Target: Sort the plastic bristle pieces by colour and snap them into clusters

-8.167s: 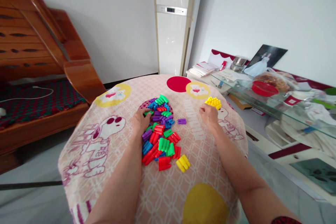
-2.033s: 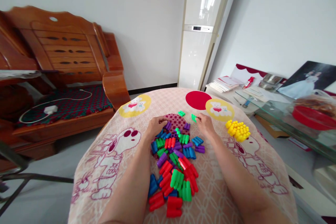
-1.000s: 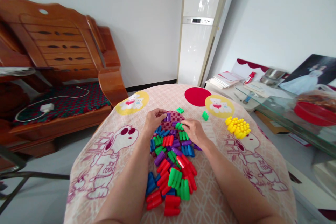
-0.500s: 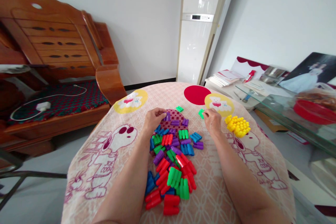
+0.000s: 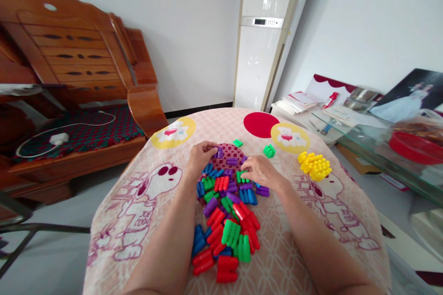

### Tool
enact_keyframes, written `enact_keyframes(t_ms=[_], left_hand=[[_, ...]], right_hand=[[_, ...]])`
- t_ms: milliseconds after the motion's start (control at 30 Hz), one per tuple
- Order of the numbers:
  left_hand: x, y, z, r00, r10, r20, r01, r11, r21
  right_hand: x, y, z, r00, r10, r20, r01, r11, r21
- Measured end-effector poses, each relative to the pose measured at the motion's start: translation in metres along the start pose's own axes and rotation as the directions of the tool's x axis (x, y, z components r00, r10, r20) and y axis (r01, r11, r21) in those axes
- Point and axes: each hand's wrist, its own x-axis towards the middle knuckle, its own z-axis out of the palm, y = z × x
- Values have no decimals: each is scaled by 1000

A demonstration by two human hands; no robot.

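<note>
Now the right hand (image 5: pixel 261 171) comes back to the pile, letting go of the green cluster (image 5: pixel 269 150) just beyond its knuckles, fingertips reaching another green piece (image 5: pixel 239 177)!

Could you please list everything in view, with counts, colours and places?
tablecloth: one, pink, centre
blocks: many, red, green, blue and purple, on tablecloth
yellow cluster: one, yellow, tablecloth's right side
green cluster: one, green, left of yellow cluster
bench: one, brown, left
plug: one, white, on bench
tall appliance: one, white, far centre
glass shelf: one, clear, right
paper stack: one, white, left of glass shelf
bowl: one, red, right edge
photograph: one, dark and white, right
left hand: one, bare, holding purple block
right hand: one, bare, touching green block
</note>
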Motion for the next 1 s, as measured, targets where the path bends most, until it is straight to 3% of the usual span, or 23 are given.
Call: enact_keyframes(t_ms=[133,467,567,767,900,1000], left_hand=[[2,-4,-3,1000,5,-4,-5,1000,-1],[5,-10,-5,999,39,-2,-38,997,68],[6,-11,-5,1000,27,0,-27,998,64],[7,-14,-5,1000,18,5,-19,995,100],[9,-18,-5,1000,19,-7,-17,990,142],[11,-20,-6,1000,25,-15,-23,989,146]], right_hand=[[-5,0,3,986,-90,143,103,991,-84],[-4,-5,0,984,-75,162,89,993,-75],[-1,-5,-1,990,-71,120,80,994,-69],[4,1,7,997,57,-42,-62,989,-134],[5,5,8,993,62,-96,-66,997,-31],[4,12,2,967,101,-233,-86,993,75]])
